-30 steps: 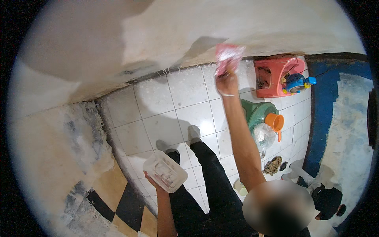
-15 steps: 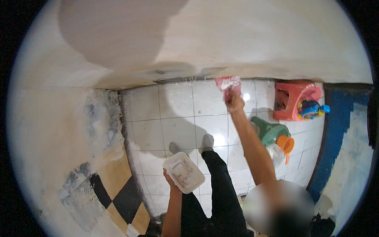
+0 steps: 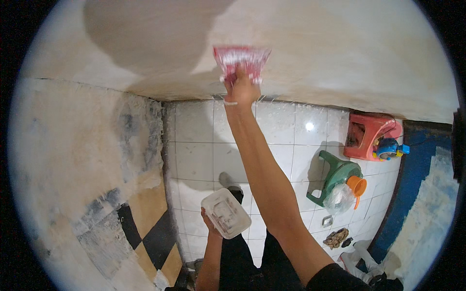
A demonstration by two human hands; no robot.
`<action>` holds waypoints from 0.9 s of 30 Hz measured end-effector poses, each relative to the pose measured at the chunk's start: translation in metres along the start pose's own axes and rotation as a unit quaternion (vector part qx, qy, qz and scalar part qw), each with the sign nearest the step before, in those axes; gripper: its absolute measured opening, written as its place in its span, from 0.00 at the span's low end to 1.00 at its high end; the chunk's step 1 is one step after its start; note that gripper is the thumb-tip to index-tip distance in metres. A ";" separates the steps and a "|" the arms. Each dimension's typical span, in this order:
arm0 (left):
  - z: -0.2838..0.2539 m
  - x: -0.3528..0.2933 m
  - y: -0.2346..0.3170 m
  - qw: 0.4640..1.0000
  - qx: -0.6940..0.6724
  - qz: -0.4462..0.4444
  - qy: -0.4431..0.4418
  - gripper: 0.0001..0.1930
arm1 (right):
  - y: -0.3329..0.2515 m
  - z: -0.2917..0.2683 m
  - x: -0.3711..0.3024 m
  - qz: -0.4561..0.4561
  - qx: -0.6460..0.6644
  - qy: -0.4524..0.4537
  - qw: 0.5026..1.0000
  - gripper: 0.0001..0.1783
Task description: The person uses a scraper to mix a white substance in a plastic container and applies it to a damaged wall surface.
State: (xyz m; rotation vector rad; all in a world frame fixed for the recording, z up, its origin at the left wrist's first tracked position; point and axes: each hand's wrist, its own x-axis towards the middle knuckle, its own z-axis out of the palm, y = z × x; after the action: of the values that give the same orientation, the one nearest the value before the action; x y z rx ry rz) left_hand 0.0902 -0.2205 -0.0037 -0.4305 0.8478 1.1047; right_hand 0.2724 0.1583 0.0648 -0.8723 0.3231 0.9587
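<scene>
My right hand [image 3: 241, 91] reaches out to the wall and grips a wide red putty scraper [image 3: 242, 55]. White paste smears the scraper, and its broad edge points up the wall. Motion blurs it a little; whether it touches the wall I cannot tell. In my left hand [image 3: 209, 222] is a whitish rectangular plastic tub [image 3: 226, 213], held by its side in front of my legs. Some pale residue with darker patches shows inside the tub. The wall [image 3: 310, 53] ahead is coated in uneven cream and white.
At the right stand a red plastic stool [image 3: 358, 137] with a blue object on it, and a green stool [image 3: 335, 174] bearing an orange dipper [image 3: 357, 185] and a clear plastic bag [image 3: 339, 199]. A crumpled brown cloth [image 3: 336, 238] lies on the white tile floor [image 3: 194, 155].
My right hand has swung left and upward with the scraper, from low near the floor edge to higher on the wall. The tub has hardly moved.
</scene>
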 end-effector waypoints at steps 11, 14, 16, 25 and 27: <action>-0.024 -0.021 0.055 0.996 0.081 0.046 -0.001 0.38 | -0.169 -0.071 0.002 -0.120 0.018 -0.258 0.958 0.19; -0.010 -0.018 0.051 0.988 0.119 0.036 0.090 0.40 | -0.212 -0.038 0.040 -0.113 0.023 -0.231 0.966 0.11; -0.009 -0.011 0.047 0.990 0.125 0.026 0.058 0.40 | -0.196 -0.050 0.094 -0.120 0.025 -0.137 0.983 0.09; 0.020 0.021 -0.011 0.992 0.121 0.017 -0.003 0.40 | -0.168 -0.209 0.110 -0.067 0.069 -0.041 0.994 0.13; 0.028 0.013 -0.014 0.993 0.115 0.031 0.016 0.39 | -0.219 -0.132 0.052 -0.124 0.022 -0.121 0.985 0.12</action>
State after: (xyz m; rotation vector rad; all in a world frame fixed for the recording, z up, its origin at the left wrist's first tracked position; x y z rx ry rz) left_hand 0.1161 -0.1987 0.0022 -0.2314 1.0104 1.0445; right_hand 0.4968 0.0259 0.0610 -0.7279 0.0252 0.8110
